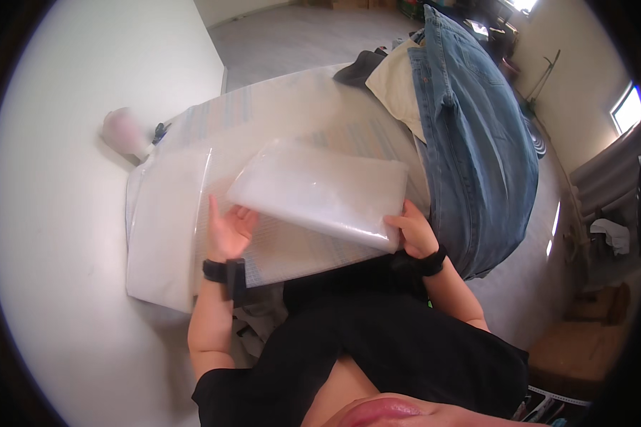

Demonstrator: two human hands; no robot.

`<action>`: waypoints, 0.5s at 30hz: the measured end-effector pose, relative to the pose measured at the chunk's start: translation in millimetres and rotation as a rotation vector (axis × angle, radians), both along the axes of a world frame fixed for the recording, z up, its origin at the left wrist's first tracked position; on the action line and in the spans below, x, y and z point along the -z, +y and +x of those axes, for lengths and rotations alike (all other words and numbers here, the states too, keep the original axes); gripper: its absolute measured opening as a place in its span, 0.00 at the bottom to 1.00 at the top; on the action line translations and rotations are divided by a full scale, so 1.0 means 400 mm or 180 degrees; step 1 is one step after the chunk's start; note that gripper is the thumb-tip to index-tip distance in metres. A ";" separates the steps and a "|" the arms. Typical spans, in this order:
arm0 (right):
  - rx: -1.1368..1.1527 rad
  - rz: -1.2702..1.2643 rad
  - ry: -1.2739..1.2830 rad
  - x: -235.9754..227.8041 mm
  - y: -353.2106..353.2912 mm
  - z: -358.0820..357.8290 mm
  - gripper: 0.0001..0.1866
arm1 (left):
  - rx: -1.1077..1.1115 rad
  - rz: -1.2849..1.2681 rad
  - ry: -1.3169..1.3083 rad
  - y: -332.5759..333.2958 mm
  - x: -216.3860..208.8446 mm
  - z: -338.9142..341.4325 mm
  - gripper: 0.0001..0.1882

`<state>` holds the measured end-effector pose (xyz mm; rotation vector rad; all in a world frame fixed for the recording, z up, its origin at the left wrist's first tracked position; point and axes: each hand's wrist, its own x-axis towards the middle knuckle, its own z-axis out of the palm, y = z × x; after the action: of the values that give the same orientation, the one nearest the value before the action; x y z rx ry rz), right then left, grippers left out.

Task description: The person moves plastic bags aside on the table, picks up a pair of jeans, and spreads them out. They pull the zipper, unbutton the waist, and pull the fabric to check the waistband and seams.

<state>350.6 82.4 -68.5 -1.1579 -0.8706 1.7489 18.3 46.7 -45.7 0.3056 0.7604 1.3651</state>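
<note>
My right hand (414,231) grips the right end of a clear, shiny plastic bag (327,188), thumb on top, the other fingers mostly hidden beneath. The bag looks flat and folded, or like a stack of several layers; I cannot tell which. It is held over the table, its long near edge slanting down to the right. By its left corner my left hand (231,231) is turned palm up, thumb apart and fingers loosely curled, with nothing seen in it. Another clear plastic sheet (165,220) lies flat at the table's left end, just left of this hand.
A pale striped cover lies over the table (228,107). Blue jeans (470,142) are draped across its right end, beside cream cloth (397,82) and a dark cloth (360,69). A pinkish rounded object (123,130) stands at the far left against the white wall. Cardboard boxes (577,341) sit lower right.
</note>
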 end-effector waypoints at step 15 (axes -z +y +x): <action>-0.0434 -0.0027 -0.0308 0.009 0.017 0.018 0.14 | -0.0544 0.0073 0.0894 0.131 -0.023 0.171 0.18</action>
<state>357.6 89.3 -72.0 -1.2217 -1.0218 1.8193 86.8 99.0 -36.3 0.4657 1.0228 1.5106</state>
